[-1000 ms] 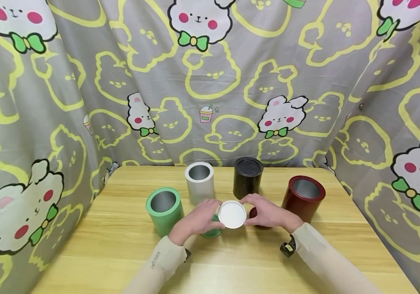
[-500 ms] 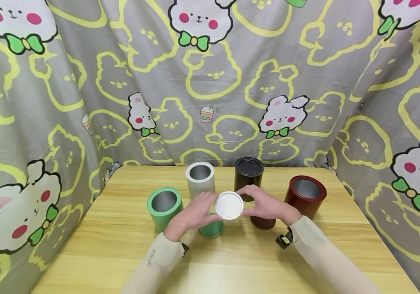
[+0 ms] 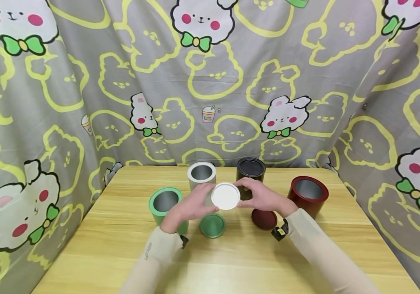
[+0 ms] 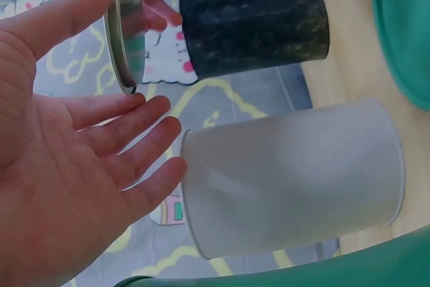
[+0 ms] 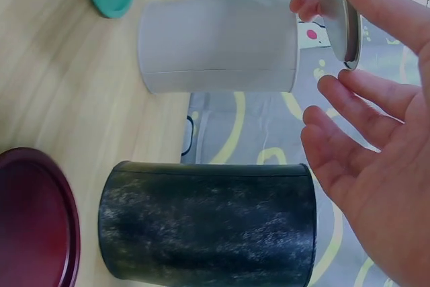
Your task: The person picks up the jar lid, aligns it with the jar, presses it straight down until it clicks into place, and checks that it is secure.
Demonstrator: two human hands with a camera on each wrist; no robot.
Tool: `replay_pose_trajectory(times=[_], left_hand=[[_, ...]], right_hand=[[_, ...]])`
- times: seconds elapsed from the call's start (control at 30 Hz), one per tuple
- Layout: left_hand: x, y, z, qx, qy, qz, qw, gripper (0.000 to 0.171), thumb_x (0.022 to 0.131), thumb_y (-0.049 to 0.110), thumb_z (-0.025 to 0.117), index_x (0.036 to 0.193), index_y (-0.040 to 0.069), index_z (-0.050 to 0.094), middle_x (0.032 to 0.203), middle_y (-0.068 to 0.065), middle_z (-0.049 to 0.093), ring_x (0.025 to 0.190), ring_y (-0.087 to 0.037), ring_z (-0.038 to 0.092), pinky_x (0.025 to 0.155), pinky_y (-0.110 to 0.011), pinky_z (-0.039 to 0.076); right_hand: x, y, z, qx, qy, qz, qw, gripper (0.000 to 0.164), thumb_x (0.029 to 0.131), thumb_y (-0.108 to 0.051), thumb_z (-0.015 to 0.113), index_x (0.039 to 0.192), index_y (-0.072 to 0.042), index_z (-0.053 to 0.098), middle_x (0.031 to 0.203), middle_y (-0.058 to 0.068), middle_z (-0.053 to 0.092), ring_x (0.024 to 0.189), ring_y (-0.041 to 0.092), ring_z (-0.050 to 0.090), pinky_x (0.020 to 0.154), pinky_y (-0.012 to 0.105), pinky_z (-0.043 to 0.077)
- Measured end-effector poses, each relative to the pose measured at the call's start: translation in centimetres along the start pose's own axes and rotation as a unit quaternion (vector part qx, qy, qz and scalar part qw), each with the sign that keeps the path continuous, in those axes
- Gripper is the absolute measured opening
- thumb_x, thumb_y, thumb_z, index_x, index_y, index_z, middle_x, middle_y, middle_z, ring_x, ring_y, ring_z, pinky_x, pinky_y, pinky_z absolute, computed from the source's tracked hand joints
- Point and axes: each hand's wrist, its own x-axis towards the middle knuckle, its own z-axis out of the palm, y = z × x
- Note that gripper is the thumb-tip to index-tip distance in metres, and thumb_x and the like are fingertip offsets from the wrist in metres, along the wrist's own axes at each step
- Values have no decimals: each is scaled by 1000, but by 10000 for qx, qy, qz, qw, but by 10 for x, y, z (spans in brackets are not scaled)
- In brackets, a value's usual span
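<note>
Both hands hold a round white lid [image 3: 226, 196] by its edge, raised above the table. My left hand [image 3: 194, 201] pinches one side between thumb and index finger, the other fingers spread beneath. Opposite, my right hand [image 3: 260, 197] pinches the rim in the same way. The lid appears edge-on in the left wrist view, with a metallic rim. Just behind the lid stands an uncovered white can [image 4: 289, 179], partly hidden by the left hand in the head view. A black can [image 5: 208, 220] with its top covered stands behind the right hand.
Left of the hands is an open green can [image 3: 158, 212], and to the right an open dark red can [image 3: 305, 200]. A green lid [image 3: 212, 226] and a dark red lid [image 3: 264, 219] lie on the wooden table [image 3: 228, 265]. A patterned curtain [image 3: 173, 81] surrounds the table's back and sides.
Both hands have carried the white lid up, away from me and slightly left, toward the white can. The green and dark red lids on the table have come into fuller view.
</note>
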Motion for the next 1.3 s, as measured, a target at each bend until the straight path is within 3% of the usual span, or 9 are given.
replay_pose_trajectory(times=[0.13,0.3,0.5,0.73,1.3], left_hand=[[4,-2,-6,-18,82,-62,9999,68,79,24,75,133,-2,44,129,-17,50,121,-31,44,97,-44,39],[8,-4,-14,-127,45,-463,9988,71,81,26,76,136,-2,42,132,-18,47,121,-31,42,98,-44,39],[13,-12,-22,-129,166,-766,9968,72,79,26,78,136,0,44,133,-16,47,124,-30,41,100,-43,37],[14,-19,-31,-71,134,-658,9977,70,78,25,79,132,-3,47,131,-18,49,124,-33,41,101,-45,35],[18,-27,-59,808,-437,-439,9948,64,82,29,75,128,-6,48,125,-19,53,118,-32,48,99,-42,38]], right_hand=[[8,-1,-2,11,91,-92,9999,58,78,-25,79,127,-7,55,119,3,55,109,26,53,89,40,47],[20,-2,-4,-148,229,-235,9994,57,77,-22,80,125,-5,56,117,5,56,105,24,54,87,40,48],[35,-4,-8,-225,195,-59,9995,58,77,-23,80,128,-6,56,121,7,56,105,21,52,88,41,45],[47,-2,-6,-143,48,172,9997,59,79,-25,79,129,-6,54,128,10,52,116,29,48,94,50,41],[68,-2,3,165,102,319,9993,61,81,-27,76,133,-7,52,132,9,48,122,28,45,98,49,39]])
